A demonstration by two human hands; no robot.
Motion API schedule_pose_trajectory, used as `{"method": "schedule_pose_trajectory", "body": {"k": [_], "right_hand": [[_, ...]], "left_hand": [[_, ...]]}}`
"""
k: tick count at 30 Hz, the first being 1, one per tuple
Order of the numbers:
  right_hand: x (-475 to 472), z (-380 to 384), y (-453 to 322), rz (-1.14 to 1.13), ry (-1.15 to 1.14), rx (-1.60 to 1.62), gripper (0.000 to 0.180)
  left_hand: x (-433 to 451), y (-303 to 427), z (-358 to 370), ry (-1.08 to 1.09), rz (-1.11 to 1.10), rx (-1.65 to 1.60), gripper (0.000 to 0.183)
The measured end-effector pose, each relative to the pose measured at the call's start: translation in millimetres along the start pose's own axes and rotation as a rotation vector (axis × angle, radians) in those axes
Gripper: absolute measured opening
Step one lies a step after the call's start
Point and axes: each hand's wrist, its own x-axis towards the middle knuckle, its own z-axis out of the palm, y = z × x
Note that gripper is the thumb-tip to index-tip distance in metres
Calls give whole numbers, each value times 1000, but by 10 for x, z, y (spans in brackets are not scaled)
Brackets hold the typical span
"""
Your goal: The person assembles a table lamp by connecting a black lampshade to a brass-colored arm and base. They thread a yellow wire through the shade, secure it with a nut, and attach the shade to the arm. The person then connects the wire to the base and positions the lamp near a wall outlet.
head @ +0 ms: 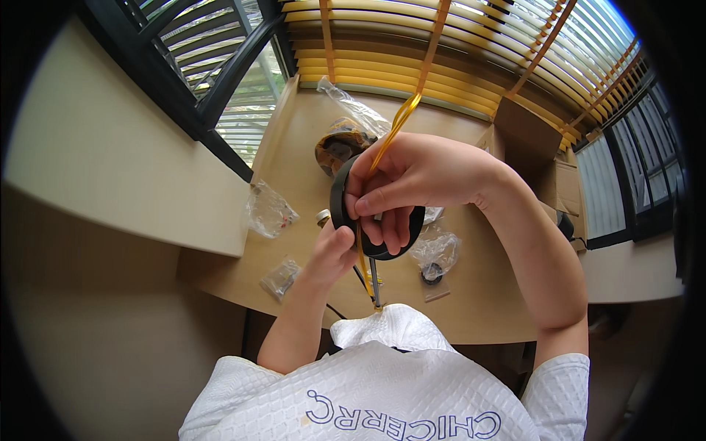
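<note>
My left hand (331, 248) grips the lower left edge of a round black shallow part (337, 206), its thumb against the rim. Over the part's opening, my right hand (394, 193) pinches a yellow cord or wire (361, 242) between thumb and forefinger, its other fingers curled inside. A loop of the yellow cord rises above the right hand. The cord's lower end runs down beside thin dark rods (375, 281) that meet near my shirt. What the rods belong to is partly hidden.
On the wooden desk (480, 275) lie clear plastic bags (270, 209), a black ring (432, 273), a small capped bottle (322, 216) and a brown-and-yellow patterned bundle (342, 144). An open cardboard box (524, 138) stands at the back right, near window blinds.
</note>
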Motion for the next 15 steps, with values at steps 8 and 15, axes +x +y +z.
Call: {"method": "schedule_pose_trajectory", "body": {"k": [8,15], "right_hand": [[37,1,111,0,8,59,14],[62,-7,198,-41,48,-58,12]], "left_hand": [[18,-50,-34,6,4,-26,31],[58,10,15,116,-70,14,23]]}}
